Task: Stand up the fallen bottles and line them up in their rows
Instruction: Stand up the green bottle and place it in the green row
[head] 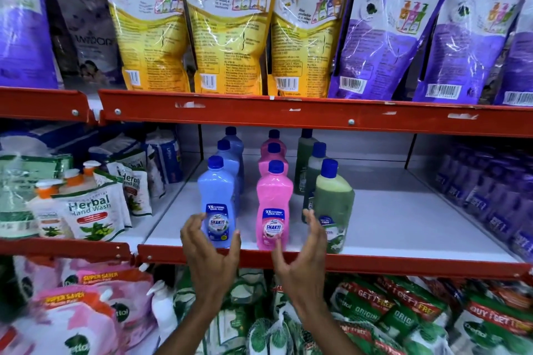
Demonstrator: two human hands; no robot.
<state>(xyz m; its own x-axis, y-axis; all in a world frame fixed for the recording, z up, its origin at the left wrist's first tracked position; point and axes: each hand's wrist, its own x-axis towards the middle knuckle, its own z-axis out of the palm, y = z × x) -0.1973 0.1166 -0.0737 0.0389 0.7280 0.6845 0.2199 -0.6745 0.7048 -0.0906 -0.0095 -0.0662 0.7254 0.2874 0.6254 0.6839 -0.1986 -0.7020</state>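
You are looking at a white shelf (403, 228) with a red front lip, where nine bottles are standing in three rows running front to back: three blue, three pink, three green. Only the front one of each row is showing fully; the bottles behind are largely hidden, showing little more than caps and shoulders. The front blue bottle (217, 202) and the front pink bottle (273, 207) are standing upright at the shelf's front edge. The front green bottle (333, 204) is leaning a little to the right, and its label is blurred and partly covered by your fingers.

Your left hand (209, 251) is cupping the base of the blue bottle, fingers spread on both sides of its label; whether that grip is pressing or only resting against it is hard to tell. Your right hand (302, 253) is hovering released between the pink and green bottles, thumb near the pink label, fingertips in front of the green one, clasping nothing.

Five Santoor pouches (230, 26) are standing in full view on the shelf above, three yellow and two purple, their tops cut off by the frame
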